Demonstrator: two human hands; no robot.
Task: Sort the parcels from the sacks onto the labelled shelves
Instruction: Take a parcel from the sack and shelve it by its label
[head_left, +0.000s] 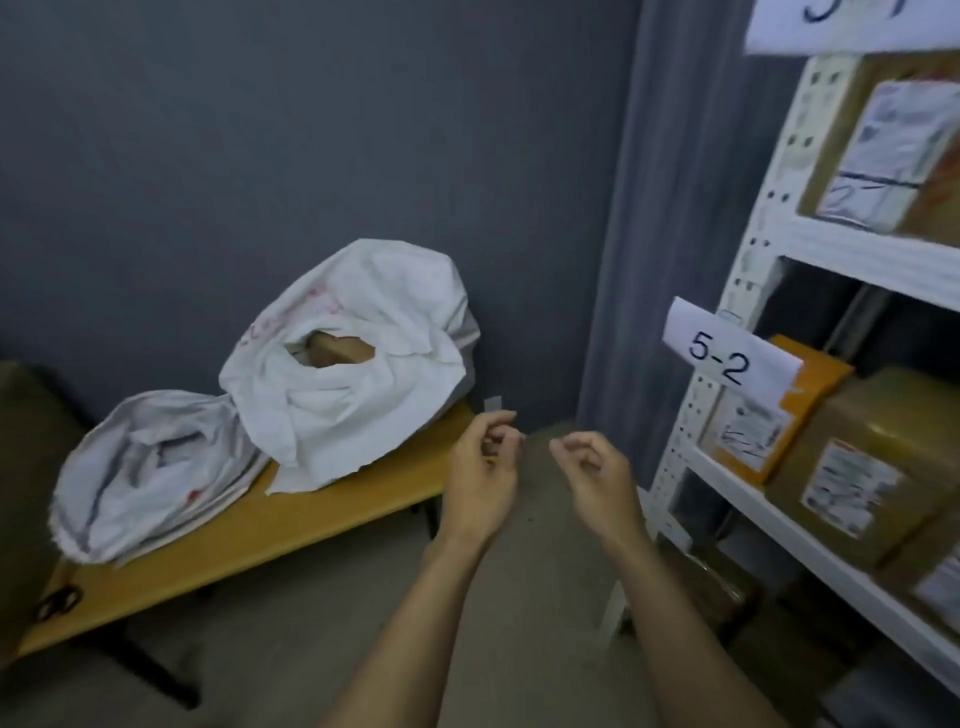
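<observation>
Left hand (480, 473) and right hand (597, 475): raised side by side, a little apart, fingers loosely curled, nothing held. Left of the hands: two white sacks, larger sack (358, 405) and flatter sack (150, 467), touching, on a yellow bench (311, 519); brown parcel (332, 352) visible in the larger's mouth. Right of the hands: white rack (737, 291), label "5-2" (727, 358), boxed parcels (872, 467) shelved.

Dim, soft-blurred, edges bowed by wide-angle.

sacks (363, 415): 2 | hands (480, 483): 2 | shelf labels (727, 358): 2 | table (311, 512): 1
</observation>
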